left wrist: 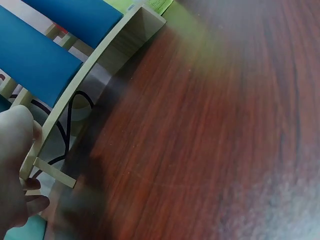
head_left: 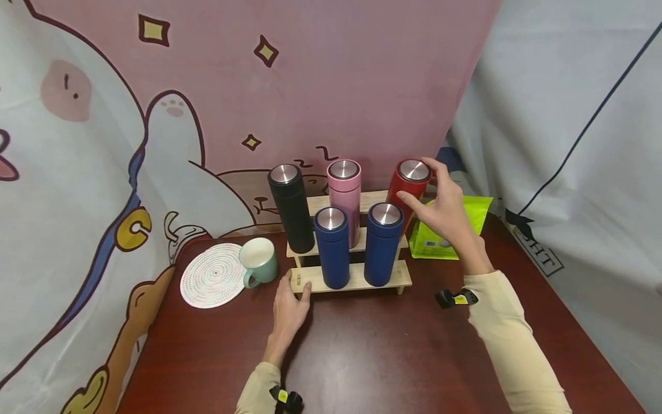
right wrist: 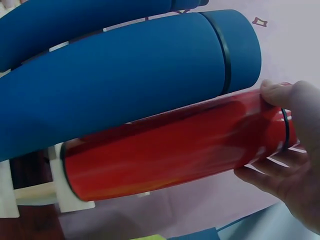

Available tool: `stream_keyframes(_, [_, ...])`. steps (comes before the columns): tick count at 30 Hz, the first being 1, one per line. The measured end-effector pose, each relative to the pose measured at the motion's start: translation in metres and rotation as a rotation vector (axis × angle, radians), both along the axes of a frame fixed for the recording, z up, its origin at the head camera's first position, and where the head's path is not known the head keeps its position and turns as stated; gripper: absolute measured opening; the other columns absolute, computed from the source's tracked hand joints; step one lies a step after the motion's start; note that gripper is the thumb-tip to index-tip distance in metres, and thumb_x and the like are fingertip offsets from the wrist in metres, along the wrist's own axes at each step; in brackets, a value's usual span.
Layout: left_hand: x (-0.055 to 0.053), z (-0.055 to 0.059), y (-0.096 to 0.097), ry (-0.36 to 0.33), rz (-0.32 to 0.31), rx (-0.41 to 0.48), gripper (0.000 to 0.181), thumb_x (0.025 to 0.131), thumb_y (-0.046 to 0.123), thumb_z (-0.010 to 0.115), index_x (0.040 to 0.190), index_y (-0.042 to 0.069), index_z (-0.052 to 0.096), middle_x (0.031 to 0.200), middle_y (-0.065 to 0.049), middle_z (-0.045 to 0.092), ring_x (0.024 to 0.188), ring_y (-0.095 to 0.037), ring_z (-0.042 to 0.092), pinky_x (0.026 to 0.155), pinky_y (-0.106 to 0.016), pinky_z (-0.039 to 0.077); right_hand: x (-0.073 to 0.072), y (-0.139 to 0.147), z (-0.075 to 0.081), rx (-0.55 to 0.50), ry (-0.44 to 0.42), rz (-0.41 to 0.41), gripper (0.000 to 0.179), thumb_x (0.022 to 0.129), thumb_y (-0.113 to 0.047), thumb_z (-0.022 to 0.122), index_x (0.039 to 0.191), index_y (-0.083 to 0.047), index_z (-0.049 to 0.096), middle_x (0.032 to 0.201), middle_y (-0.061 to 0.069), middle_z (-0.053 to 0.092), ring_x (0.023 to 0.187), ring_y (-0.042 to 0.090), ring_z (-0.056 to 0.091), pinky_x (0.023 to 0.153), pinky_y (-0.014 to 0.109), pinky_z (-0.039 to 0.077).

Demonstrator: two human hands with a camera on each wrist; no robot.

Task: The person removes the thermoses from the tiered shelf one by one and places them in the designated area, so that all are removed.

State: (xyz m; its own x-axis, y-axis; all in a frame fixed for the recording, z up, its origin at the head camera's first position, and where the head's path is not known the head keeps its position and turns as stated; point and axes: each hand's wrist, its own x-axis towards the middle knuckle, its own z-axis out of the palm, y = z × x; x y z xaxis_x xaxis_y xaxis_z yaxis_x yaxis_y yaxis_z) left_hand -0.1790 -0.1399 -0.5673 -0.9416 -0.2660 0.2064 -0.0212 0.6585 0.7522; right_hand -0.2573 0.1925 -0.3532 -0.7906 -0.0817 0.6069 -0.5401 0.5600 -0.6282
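Evenly lit head view, pale glare on table, dimmer wrist views, glossy sheen on red bottle

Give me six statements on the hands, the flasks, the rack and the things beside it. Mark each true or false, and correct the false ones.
1. The right hand holds the red flask. True.
2. The left hand grips the pink flask. False: it grips the left end of the wooden rack.
3. Two blue flasks stand on the rack's front step. True.
4. The mug stands to the right of the rack. False: it stands to the left.
5. A yellow-green bag is to the right of the rack. True.
6. The black flask lies on its side. False: it stands upright.
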Motion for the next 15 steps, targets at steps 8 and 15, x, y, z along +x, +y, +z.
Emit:
stream_keyframes(8, [-0.002, -0.006, 0.003, -0.002, 0.031, 0.032, 0.062, 0.095, 0.036, 0.068, 0.145, 0.005, 0.048, 0.146, -0.019, 0.055, 0.13, -0.04, 0.054, 0.103, -0.057, 0.044, 0.016, 0.012, -0.013, -0.134, 0.071, -0.104, 0.077, 0.084, -0.011, 0.083, 0.149, -0.009, 0.043, 0.13, 0.014, 0.064, 0.109, 0.013, 0.061, 0.08, 0.008, 0.049])
stream_keyframes(15, [-0.002, -0.011, 0.005, -0.012, 0.046, 0.076, 0.06, 0.097, 0.034, 0.066, 0.146, 0.008, 0.044, 0.147, -0.018, 0.054, 0.13, -0.039, 0.054, 0.104, -0.057, 0.043, 0.029, 0.025, -0.019, -0.173, 0.112, -0.188, 0.079, 0.083, -0.011, 0.083, 0.151, -0.02, 0.045, 0.132, 0.012, 0.065, 0.113, 0.002, 0.059, 0.078, 0.005, 0.049])
